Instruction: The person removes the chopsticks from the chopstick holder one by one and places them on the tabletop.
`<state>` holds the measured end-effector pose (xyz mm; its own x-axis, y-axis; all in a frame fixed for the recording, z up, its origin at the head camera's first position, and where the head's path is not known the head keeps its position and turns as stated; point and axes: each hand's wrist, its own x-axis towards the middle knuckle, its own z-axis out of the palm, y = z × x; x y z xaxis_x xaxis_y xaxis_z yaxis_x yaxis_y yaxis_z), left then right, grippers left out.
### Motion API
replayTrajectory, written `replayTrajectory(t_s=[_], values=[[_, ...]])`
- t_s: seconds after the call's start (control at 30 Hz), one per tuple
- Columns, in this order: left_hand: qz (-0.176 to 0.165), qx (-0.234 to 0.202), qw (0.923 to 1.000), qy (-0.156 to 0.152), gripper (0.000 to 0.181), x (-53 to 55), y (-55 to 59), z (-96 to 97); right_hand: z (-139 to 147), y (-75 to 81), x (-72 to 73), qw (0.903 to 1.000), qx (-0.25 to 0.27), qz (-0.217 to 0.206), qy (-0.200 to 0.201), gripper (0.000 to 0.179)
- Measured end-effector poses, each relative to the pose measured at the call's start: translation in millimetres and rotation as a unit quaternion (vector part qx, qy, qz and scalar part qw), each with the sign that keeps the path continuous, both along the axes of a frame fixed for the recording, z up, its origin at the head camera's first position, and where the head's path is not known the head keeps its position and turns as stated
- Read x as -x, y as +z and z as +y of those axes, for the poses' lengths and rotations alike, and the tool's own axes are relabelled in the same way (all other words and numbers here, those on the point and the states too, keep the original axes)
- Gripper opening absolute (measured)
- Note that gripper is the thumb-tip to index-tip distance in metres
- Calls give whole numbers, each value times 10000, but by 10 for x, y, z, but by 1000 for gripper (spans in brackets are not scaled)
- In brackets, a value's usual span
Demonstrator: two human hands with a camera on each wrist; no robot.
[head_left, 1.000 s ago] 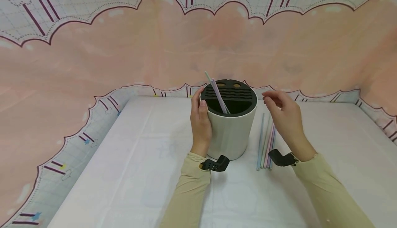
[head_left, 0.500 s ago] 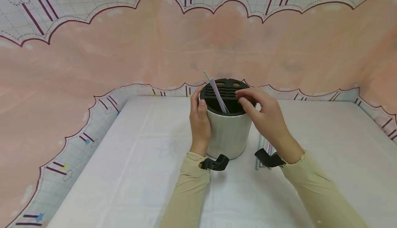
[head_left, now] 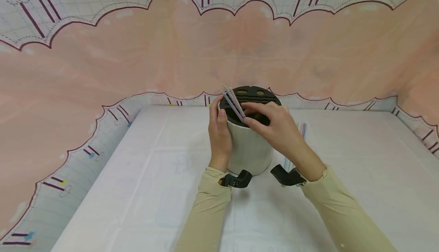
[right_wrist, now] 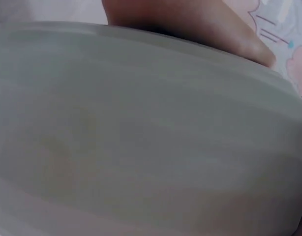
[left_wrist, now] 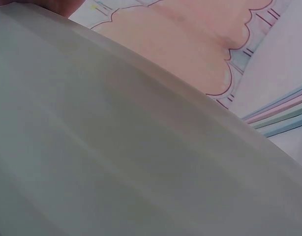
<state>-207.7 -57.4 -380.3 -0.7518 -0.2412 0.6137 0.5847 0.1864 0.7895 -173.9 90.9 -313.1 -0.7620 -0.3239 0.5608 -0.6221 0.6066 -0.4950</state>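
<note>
A cream round holder [head_left: 252, 149] with a black slotted top [head_left: 262, 97] stands upright on the table. My left hand [head_left: 221, 137] holds it by the left side, thumb toward me and fingers behind. Thin pale plastic straws [head_left: 234, 103] lean out of the top's wide front opening, tilted left. At this opening my right hand [head_left: 274, 128] pinches the straws between thumb and fingertips; some of its fingers are hidden behind the thumb. In both wrist views the holder's wall [left_wrist: 141, 128] fills most of the picture.
More pastel straws [head_left: 303, 130] lie on the white-covered table [head_left: 154, 191] right of the holder, partly hidden by my right forearm. They also show as coloured straws [left_wrist: 281, 110] in the left wrist view. A printed peach backdrop [head_left: 171, 53] hangs behind.
My right hand has moved left from beside the holder, over its top, to the leaning straws. These now stand slightly differently. My left hand keeps its hold.
</note>
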Motion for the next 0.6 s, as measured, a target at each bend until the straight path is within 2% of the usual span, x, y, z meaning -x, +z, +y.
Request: replayTrajectory(t_s=[0.1, 0.3, 0.43, 0.6], values=[[-22, -39, 10000, -46, 50, 4, -8, -3, 2, -5, -2, 10000, 18, -52, 3, 31], [-38, -83, 9998, -151, 50, -15, 7, -21, 8, -3, -22, 9999, 71, 102, 8, 24], [-49, -54, 9998, -157, 50, -22, 14, -32, 29, -12, -37, 9988, 472, -140, -61, 26], [-72, -65, 9998, -184, 49, -25, 5, -40, 71, -10, -79, 9910, 1179, -627, -84, 28]])
